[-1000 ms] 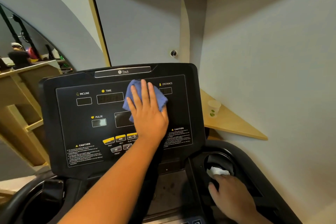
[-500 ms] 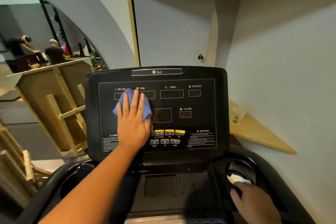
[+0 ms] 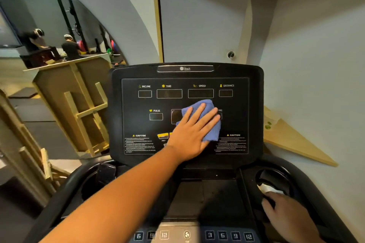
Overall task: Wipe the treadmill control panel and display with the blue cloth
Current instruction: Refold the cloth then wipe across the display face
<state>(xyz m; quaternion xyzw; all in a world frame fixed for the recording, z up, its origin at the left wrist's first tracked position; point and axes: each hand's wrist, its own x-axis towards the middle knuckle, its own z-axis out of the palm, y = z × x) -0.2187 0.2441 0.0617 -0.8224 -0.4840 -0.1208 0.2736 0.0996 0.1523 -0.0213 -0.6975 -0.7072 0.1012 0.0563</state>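
Fingers [image 3: 205, 118] of the left hand [image 3: 189, 138] are spread flat and pressing the crumpled blue terry cloth [image 3: 205, 108] against the black treadmill control panel [image 3: 185, 112], so nothing pinched, just palm-down pressure. Cloth now sits around the middle of the panel, covering most of the centre display window and part of the CALORIE label at about 3 o'clock from it. Half a second ago that same hand was over at 9 o'clock, up by the INCLINE and TIME boxes; those are uncovered now, and the PULSE window [image 3: 156, 116] shows too. Yellow buttons [image 3: 163, 135] at 6 o'clock are mostly hidden under the wrist.

Right hand [image 3: 286, 213] hasn't budged: it's still down at 4 o'clock on the rim of the round black cup holder [image 3: 276, 181], fingers loosely curled and touching a bit of white crumpled paper [image 3: 266, 188] in there. Can't tell if it's actually gripping it.

Pale wooden corner shelf [image 3: 292, 142] sits at 3 o'clock against the wall.
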